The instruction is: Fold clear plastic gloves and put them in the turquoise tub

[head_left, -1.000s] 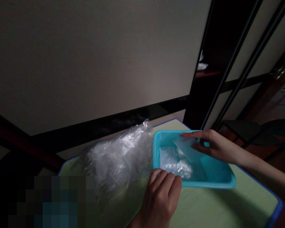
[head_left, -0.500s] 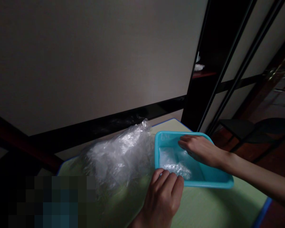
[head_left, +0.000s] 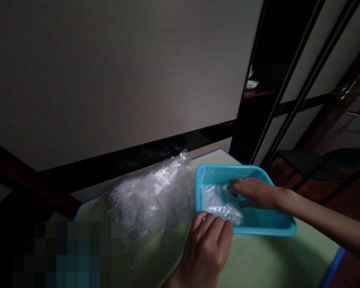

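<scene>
A turquoise plastic basin (head_left: pixel 265 231) rests on the pale green table. My left hand (head_left: pixel 206 247) has its fingers hooked over the near left rim, gripping it. Inside the basin, my right hand (head_left: pixel 256 193) hovers low with bent fingers and the thumb apart, and nothing shows in its grasp. Thin clear plastic film (head_left: pixel 223 213) lies along the left part of the basin floor, just left of my right fingertips; whether they touch it I cannot tell.
A crumpled heap of clear plastic film (head_left: pixel 153 196) lies left of the basin on the green table (head_left: pixel 258 262). Behind stands a cabinet with sliding doors (head_left: pixel 132 76). At the right is a dark chair (head_left: pixel 327 168). A blurred patch covers the lower left.
My right hand has moved slightly down inside the basin, away from the far wall, and its fingers have spread. My left hand stays on the rim.
</scene>
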The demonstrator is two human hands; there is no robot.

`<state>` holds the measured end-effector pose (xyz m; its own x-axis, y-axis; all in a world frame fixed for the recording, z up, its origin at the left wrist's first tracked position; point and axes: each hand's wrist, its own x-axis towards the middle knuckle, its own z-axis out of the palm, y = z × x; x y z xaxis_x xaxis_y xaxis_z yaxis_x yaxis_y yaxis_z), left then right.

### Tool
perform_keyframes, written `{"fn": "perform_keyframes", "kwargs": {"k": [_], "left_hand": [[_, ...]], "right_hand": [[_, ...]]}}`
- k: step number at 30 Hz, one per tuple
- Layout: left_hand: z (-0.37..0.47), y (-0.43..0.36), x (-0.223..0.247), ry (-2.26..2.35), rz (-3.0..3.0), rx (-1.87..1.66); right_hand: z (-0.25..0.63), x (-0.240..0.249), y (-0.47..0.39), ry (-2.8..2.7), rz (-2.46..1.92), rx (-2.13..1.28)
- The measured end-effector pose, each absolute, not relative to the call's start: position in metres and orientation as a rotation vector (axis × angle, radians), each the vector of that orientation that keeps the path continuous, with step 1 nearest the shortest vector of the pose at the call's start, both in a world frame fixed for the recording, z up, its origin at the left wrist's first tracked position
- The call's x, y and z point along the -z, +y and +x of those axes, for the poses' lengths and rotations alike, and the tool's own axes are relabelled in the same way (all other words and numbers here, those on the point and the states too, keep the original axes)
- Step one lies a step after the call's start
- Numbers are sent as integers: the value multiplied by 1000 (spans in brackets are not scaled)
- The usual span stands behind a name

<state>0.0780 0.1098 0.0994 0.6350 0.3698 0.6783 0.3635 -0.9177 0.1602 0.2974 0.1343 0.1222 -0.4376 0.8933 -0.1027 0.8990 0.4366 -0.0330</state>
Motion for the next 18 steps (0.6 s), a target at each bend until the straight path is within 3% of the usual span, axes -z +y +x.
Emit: {"fn": "perform_keyframes", "kwargs": {"k": [18], "left_hand": [[79,110,-98,639,2832,-1193]], "right_hand": [[299,-133,135,2600,1534,431]]}}
